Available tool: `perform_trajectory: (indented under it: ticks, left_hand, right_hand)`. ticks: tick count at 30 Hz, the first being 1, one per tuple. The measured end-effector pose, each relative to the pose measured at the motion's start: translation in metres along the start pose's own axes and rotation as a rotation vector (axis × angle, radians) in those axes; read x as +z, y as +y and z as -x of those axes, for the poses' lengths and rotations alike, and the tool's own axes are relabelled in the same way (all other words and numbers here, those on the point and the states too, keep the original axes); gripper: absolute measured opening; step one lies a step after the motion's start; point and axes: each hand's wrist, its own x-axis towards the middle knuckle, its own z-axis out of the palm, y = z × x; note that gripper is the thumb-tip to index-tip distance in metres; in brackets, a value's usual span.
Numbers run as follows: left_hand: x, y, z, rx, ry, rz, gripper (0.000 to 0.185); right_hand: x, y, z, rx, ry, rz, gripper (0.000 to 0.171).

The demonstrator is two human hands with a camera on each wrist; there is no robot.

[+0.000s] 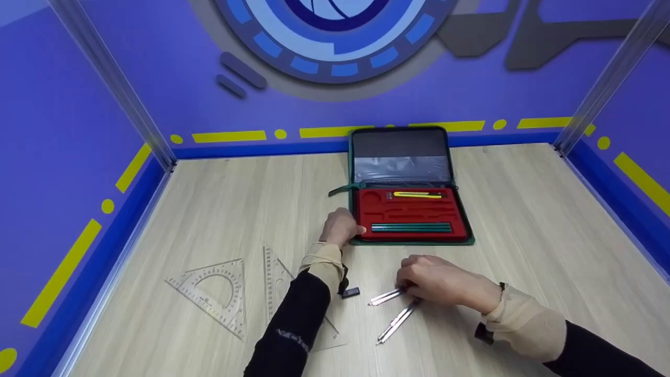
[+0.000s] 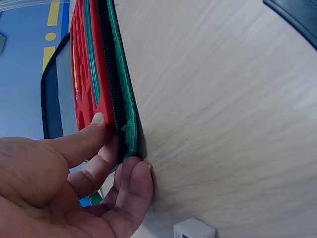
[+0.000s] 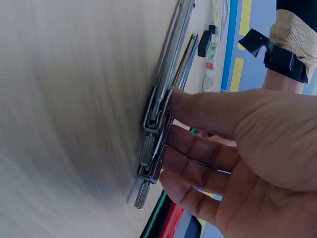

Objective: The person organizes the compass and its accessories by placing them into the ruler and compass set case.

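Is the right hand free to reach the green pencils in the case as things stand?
Probably not yet: the right hand grips a compass. The path to the green pencils looks unobstructed.

Two hands are at work on one wooden table (image 1: 523, 220): the left hand (image 1: 340, 226) at the near left corner of the case, the right hand (image 1: 439, 283) in front of it. One open zip case (image 1: 411, 157) holds one red tray (image 1: 411, 212), with one yellow pen (image 1: 417, 195) and one green pencil (image 1: 411, 227) in it. In front of the case lie two metal compasses (image 1: 390, 296) (image 1: 398, 320). Left of the case lie two clear set squares (image 1: 214, 293) (image 1: 277, 283). One small black piece (image 1: 349, 292) lies between them and the compasses.
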Motion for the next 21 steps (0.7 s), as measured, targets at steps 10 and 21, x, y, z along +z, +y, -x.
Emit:
perform_trajectory:
  ticks: [10,21]
  left_hand:
    - [0.002,0.000,-0.001,-0.025,-0.012,0.013,0.028]
    - [0.000,0.001,-0.002,-0.030,-0.012,-0.002,0.032]
  right_hand:
    - [0.003,0.005,0.000,-0.075,-0.008,0.024,0.014]
    - [0.001,0.018,0.002,-0.072,0.045,0.036,0.016]
